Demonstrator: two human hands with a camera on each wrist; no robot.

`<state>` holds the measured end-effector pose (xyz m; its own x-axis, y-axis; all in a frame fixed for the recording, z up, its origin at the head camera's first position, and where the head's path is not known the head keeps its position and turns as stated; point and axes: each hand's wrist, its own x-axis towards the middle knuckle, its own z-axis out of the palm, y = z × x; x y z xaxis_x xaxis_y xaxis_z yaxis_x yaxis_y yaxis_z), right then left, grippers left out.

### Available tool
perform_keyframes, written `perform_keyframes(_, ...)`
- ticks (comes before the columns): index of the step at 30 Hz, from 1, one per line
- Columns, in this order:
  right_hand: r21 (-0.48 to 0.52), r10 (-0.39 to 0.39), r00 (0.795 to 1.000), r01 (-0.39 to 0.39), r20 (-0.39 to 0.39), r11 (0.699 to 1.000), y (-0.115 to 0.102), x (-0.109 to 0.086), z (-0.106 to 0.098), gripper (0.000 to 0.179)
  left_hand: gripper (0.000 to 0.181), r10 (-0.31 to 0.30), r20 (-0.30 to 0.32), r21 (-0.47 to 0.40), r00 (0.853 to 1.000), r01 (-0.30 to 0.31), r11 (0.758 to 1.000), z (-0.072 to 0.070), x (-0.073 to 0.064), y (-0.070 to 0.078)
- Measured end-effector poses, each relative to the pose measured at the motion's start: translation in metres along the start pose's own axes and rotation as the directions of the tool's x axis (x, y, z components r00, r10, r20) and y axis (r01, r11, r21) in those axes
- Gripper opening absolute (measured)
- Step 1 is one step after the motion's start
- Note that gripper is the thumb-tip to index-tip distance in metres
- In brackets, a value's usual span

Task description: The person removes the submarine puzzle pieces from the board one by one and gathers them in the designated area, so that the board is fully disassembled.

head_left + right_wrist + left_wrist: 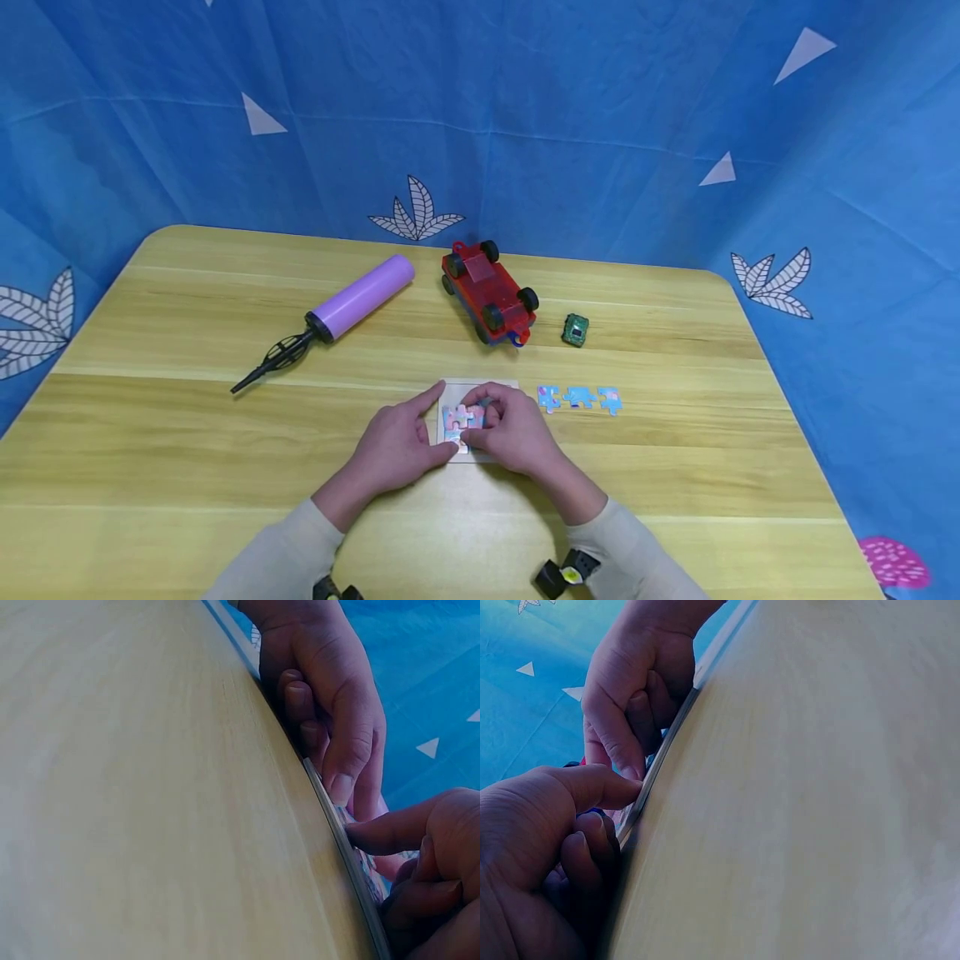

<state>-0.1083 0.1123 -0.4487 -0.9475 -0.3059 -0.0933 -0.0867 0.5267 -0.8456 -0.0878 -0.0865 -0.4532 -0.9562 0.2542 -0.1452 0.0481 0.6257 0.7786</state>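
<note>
A small white puzzle board (456, 388) lies in front of me with several joined pink and blue puzzle pieces (453, 419) on its left part. My left hand (393, 446) rests at the board's left side, index finger extended toward the upper corner and thumb touching the lower edge. With thumb and index finger, my right hand (521, 429) pinches a puzzle piece (477, 414) over the board beside the joined ones, its outline partly covered by the fingers. Both wrist views show the two thumbs close together at the board's near edge (346, 851).
Three loose blue puzzle pieces (580, 397) lie right of the board. Beyond are an overturned red toy car (491, 292), a small green object (575, 330) and a purple hand pump (363, 300) with a black nozzle. A blue patterned cloth (525, 125) hangs behind the wooden table (187, 467).
</note>
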Motion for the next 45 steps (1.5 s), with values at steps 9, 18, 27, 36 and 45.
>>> perform_keyframes(9, -0.018, -0.012, 1.000, 0.013, 0.026, 1.000, 0.000, 0.001, -0.001, 0.029, 0.084, 0.008, -0.001, 0.000, 1.000, -0.008, 1.000, 0.000, 0.000, 0.000)
perform_keyframes(18, -0.025, -0.028, 0.999, 0.029, 0.045, 0.999, -0.001, 0.001, -0.001, 0.028, 0.084, 0.004, 0.001, 0.007, 1.000, -0.004, 1.000, -0.001, -0.001, 0.001)
perform_keyframes(27, -0.015, -0.026, 0.999, 0.027, 0.040, 1.000, -0.001, 0.000, -0.002, 0.024, 0.084, 0.003, -0.002, -0.001, 1.000, -0.003, 1.000, -0.001, -0.001, 0.001)
perform_keyframes(36, 0.014, -0.038, 0.999, 0.038, -0.011, 0.999, 0.001, -0.004, -0.004, 0.023, 0.085, 0.005, 0.004, -0.003, 1.000, -0.005, 1.000, 0.000, 0.000, 0.001)
perform_keyframes(45, 0.058, 0.018, 0.999, -0.015, -0.049, 0.998, 0.003, -0.018, -0.017, 0.021, 0.086, -0.025, 0.018, 0.001, 1.000, 0.025, 1.000, -0.001, 0.000, 0.002)
